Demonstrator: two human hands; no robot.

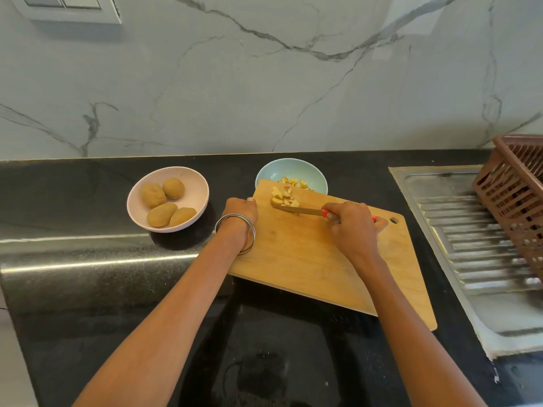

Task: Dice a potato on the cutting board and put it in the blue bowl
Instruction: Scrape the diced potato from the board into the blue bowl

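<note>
While the board (308, 259) lies slantwise across the desk (88, 259), its far corner is propped up over the rim of the blue bowl (293, 170), and that looks deliberate: a ramp straight into the dish. Both hands are working at that far end. The left hand (241, 214) grips the board's left edge, fingers curled over it, apparently to steady or tip it; bangles (235, 233) sit at the wrist. The right hand (352, 224) is closed round the red handle of the knife (296, 209), blade laid flat and crosswise on the wood, just behind the dice (283, 196). So it's a sweep, I'd say, not a cut: the blade is placed to push the pile over the edge.

Now the containers. The blue bowl, near the desk's back edge, already has a few diced pieces in it, with the remaining pile on the board just beside its rim. Left of it, the pink bowl (194, 177) holds four whole potatoes (166, 202), skins on. Off at the right edge, a brown basket (517, 183) sits over the steel drainboard (470, 230); what's in it I can't tell.
</note>
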